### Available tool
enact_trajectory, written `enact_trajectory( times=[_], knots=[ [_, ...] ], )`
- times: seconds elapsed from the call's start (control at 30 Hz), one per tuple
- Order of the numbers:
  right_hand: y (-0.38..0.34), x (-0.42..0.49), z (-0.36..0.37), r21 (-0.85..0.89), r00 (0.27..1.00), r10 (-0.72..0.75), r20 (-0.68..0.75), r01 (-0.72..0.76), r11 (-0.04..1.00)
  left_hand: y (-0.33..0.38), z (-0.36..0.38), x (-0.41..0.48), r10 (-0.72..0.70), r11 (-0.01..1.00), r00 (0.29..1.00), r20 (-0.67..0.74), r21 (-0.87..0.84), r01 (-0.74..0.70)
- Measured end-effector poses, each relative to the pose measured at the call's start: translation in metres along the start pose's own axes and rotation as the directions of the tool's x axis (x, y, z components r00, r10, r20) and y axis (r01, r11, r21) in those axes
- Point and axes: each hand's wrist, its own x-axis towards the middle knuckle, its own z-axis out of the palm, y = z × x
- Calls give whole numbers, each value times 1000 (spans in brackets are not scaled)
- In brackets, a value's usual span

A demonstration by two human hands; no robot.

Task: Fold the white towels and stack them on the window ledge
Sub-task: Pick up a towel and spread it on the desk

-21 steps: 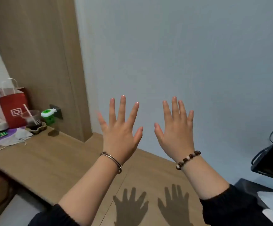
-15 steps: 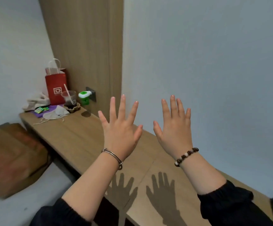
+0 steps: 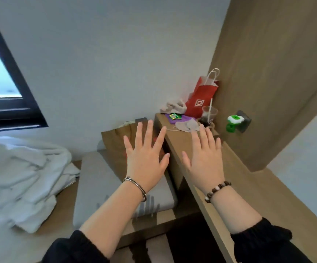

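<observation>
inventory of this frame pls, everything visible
crumpled cloth towels: one pile, white, low at left
window frame: 1, black, upper left
long wooden ledge: 1, light brown, along the right wall
paper carrier bag: 1, red with white handles, far end of the ledge
clear plastic cup with straw: 1, dark drink inside, beside the carrier bag
plug-in device: 1, green and white, on the wood panel
flat paper bag: 1, brown, behind the left hand
seat cushion: 1, grey, below the ledge
left hand: 1, fingers spread, holds nothing, silver bangle
right hand: 1, fingers spread, holds nothing, bead bracelet
</observation>
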Motion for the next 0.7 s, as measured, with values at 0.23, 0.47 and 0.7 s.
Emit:
enact_trajectory(
  times=[0.23, 0.47, 0.7],
  knots=[
    [-136, 60, 77, 176, 947, -293, 130, 269, 947, -141, 20, -11, -286, 947, 954, 90, 182, 266],
    [-245, 124, 142, 313, 829, -528, 185, 459, 831, -250, 32, -8, -549, 821, 829, 107, 255, 511],
    [-330, 153, 182, 400, 700, -663, 265, 546, 736, -337, 47, -19, -741, 671, 651, 164, 177, 720]
  ],
)
